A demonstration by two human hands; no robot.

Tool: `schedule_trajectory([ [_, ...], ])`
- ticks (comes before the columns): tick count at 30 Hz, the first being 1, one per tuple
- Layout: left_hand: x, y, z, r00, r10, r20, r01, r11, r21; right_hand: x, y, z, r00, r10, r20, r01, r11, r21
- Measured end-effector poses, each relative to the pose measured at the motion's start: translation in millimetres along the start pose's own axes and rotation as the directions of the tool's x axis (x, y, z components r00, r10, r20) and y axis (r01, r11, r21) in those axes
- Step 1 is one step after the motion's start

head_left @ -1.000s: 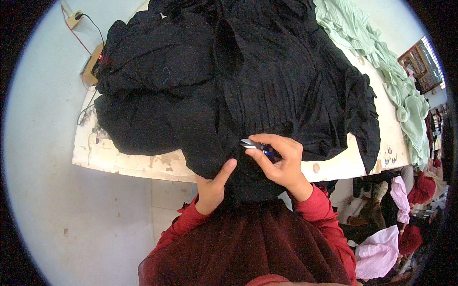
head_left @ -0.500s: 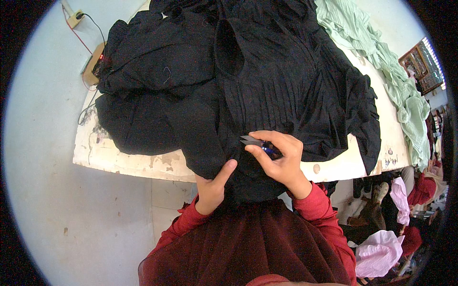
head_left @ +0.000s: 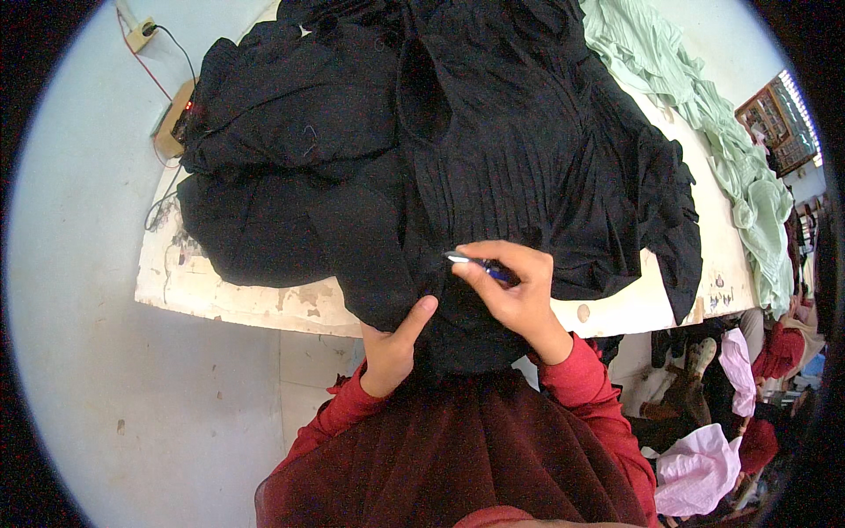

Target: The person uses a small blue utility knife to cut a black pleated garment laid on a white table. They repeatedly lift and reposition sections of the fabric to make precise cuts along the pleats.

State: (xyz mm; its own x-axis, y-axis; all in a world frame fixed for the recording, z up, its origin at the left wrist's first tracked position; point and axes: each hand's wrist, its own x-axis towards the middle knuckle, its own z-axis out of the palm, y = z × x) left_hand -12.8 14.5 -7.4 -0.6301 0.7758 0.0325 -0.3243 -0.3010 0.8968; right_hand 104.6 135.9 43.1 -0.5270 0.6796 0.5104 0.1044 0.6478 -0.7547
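With the right hand (head_left: 518,286), pinching snips (head_left: 456,258) close over the black garment (head_left: 493,176), spread rumpled across the worktop (head_left: 251,304) beside green cloth (head_left: 748,194). With the left hand (head_left: 390,348), pinching the garment's near part between thumb and fingers hidden beneath.

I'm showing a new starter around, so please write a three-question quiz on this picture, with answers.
1. Which hand holds the small bladed tool over the black cloth?
2. True or false: the pale green cloth lies to the right of the black cloth.
3. Fill in the missing word: the black cloth is spread on a pale, stained ____.

Key:
1. The right hand.
2. True.
3. Tabletop.
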Motion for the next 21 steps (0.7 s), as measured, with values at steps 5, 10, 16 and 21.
schedule_trajectory([
  [5, 5.6, 19.0, -21.6, 0.998, -0.018, 0.067, -0.011, 0.918, 0.397, 34.2, 22.8, -19.0, 0.964, 0.175, -0.199, -0.171, 0.985, 0.04],
  [10, 58.1, 124.2, -129.8, 0.927, -0.328, 0.18, -0.049, 0.371, 0.927, 87.2, 57.4, -50.7, 0.956, -0.013, -0.292, -0.12, 0.894, -0.431],
  [16, 165.5, 123.2, -27.6, 0.643, 0.232, 0.73, -0.766, 0.216, 0.606, 135.6, 60.1, -24.8, 0.941, 0.321, -0.11, -0.328, 0.776, -0.539],
  [21, 208.3, 48.6, 11.3, 0.494, 0.154, 0.856, -0.858, -0.077, 0.509, 142.3, 73.4, -28.4, 0.928, -0.139, -0.346, 0.084, 0.982, -0.168],
])
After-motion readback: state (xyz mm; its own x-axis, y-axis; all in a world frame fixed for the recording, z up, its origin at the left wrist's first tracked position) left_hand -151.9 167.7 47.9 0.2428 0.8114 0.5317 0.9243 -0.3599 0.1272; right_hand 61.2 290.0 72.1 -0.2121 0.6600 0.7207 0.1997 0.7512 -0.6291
